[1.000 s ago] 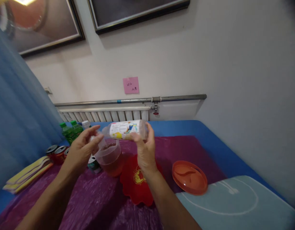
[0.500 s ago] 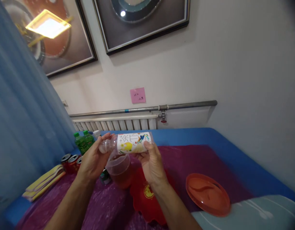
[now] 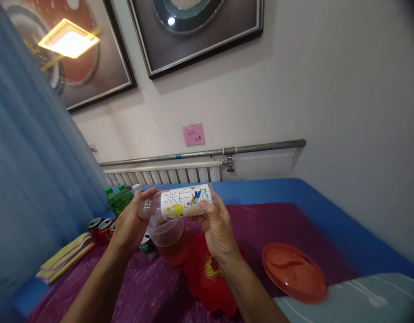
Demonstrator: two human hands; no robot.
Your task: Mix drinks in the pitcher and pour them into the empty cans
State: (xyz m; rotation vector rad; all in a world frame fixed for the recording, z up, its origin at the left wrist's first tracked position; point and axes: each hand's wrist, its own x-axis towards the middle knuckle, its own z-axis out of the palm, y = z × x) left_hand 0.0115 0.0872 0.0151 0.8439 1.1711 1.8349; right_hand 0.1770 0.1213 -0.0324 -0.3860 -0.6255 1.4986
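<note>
A clear plastic drink bottle (image 3: 185, 202) with a white label showing a lemon lies sideways in the air between my hands. My left hand (image 3: 134, 220) grips it at the neck end, fingers behind. Around the base end, my right hand (image 3: 216, 224) is closed with the thumb on the label. Below the bottle stands a translucent tub (image 3: 168, 242) with reddish-brown liquid in it. Whether the bottle holds any liquid I cannot tell. Right of the tub, partly behind my right forearm, is a red scalloped tray (image 3: 207, 287).
Green-capped bottles (image 3: 117, 202), open red cans (image 3: 104, 229) and a folded yellow towel (image 3: 65, 258) stand to the left. A green can (image 3: 148, 247) is beside the tub. An orange divided plate (image 3: 294, 273) lies at right on the purple sheet (image 3: 270, 224), near a pale blue-green mat (image 3: 362, 300).
The bottle has shifted slightly left and tilts a little more, its neck end lower. Both hands keep their hold on it, and the camera view has moved slightly.
</note>
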